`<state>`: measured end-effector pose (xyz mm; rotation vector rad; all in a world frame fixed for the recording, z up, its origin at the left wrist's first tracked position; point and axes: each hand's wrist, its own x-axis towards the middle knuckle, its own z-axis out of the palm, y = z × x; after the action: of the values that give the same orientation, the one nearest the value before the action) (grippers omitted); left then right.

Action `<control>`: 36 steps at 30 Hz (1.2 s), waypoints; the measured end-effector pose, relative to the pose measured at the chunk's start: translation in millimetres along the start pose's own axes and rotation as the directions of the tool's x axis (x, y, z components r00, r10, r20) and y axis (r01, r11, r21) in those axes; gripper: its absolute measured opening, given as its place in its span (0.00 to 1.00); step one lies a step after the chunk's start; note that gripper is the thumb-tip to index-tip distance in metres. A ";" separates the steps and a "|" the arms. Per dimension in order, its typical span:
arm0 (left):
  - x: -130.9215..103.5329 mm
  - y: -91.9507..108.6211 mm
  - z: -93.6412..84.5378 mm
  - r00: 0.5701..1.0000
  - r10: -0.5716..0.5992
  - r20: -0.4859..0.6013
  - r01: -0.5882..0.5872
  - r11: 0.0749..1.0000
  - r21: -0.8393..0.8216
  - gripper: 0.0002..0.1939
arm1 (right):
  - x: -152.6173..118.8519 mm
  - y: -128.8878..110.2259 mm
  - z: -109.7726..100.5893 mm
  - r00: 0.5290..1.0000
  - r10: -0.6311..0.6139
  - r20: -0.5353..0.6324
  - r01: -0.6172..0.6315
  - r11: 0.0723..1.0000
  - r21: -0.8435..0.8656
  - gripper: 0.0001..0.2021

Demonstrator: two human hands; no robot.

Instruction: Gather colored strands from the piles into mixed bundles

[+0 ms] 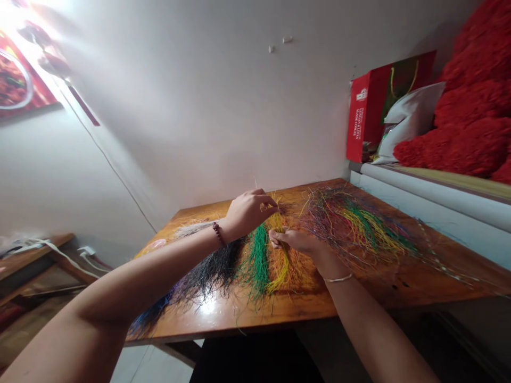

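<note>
Where the yellow bunch (282, 272) is, at the middle of the table (195, 317), the right hand (296, 240) has its fingers closed around it. The left hand (248, 211) bends over the top end, but I cannot tell if its fingers pinch any strands. A green bunch (259, 258) lies just to the left, then a black bunch (217, 268). A mixed pile (361, 221) lies to the right. Farther back, a red bag (359, 143) stands by the wall (223, 106).
</note>
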<state>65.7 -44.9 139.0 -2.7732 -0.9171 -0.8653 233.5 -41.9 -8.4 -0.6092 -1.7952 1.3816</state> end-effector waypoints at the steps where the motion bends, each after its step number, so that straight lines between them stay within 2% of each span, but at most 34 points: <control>1: -0.5 -0.7 1.6 1.000 -0.006 -0.007 0.006 1.000 -0.001 0.11 | 0.2 0.3 -0.1 1.000 0.003 -0.003 -0.003 1.000 0.006 0.22; 5: 1.5 -9.7 6.7 0.996 -0.071 -0.045 0.069 0.996 -0.058 0.09 | 0.3 -0.9 0.3 0.999 0.024 -0.025 -0.024 1.000 -0.009 0.23; 9: 5.6 -19.1 9.6 0.967 -0.251 -0.030 0.238 0.944 -0.227 0.08 | 1.4 1.5 0.0 0.998 0.043 -0.042 -0.042 0.998 0.041 0.23; 11: 6.7 -21.3 9.3 0.934 -0.357 0.029 0.340 0.858 -0.385 0.09 | 1.8 1.7 0.2 0.998 0.046 -0.047 -0.042 0.996 0.077 0.23; 14: 6.1 -22.4 5.2 0.873 -0.472 0.122 0.445 0.671 -0.593 0.11 | 0.8 -3.8 1.8 0.998 0.044 -0.037 -0.041 0.996 0.082 0.24; 17: 2.4 -24.4 -0.7 0.837 -0.526 0.152 0.473 0.556 -0.684 0.13 | -1.5 -12.5 4.0 0.998 0.052 -0.042 -0.050 0.998 0.047 0.26; 23: -7.5 -32.5 -2.0 0.792 -0.572 0.214 0.506 0.420 -0.753 0.15 | -2.5 -13.2 4.4 0.996 0.018 -0.083 -0.013 0.998 0.058 0.25; 25: -8.6 -36.7 -4.0 0.792 -0.581 0.186 0.484 0.413 -0.771 0.13 | -2.2 -11.3 3.6 0.996 0.029 -0.089 -0.021 0.996 0.087 0.25; 27: -7.8 -45.1 -11.0 0.782 -0.619 0.074 0.413 0.425 -0.805 0.12 | -2.5 -11.9 2.9 0.996 0.037 -0.085 -0.029 0.995 0.097 0.25; 29: -5.9 -59.8 -23.1 0.726 -0.682 -0.091 0.313 0.445 -0.839 0.11 | -3.4 -14.7 2.3 0.997 0.036 -0.070 -0.031 0.997 0.069 0.26; 32: -5.6 -91.5 -45.5 0.572 -0.770 -0.281 0.203 0.465 -0.862 0.11 | -4.7 -18.8 1.4 0.998 0.042 -0.049 -0.042 0.999 0.007 0.25; 34: -10.7 -114.6 -58.5 0.486 -0.810 -0.329 0.186 0.464 -0.866 0.11 | -4.5 -18.1 0.4 0.999 0.041 -0.036 -0.041 0.999 -0.007 0.24; 36: -21.3 -135.7 -67.8 0.450 -0.837 -0.312 0.229 0.446 -0.865 0.12 | -3.7 -14.3 -0.8 0.999 0.027 -0.024 -0.027 1.000 0.008 0.23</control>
<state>-59.2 37.2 172.6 -1.9323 -1.6491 -2.7668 237.5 -48.5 4.3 -0.6456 -1.7682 1.3930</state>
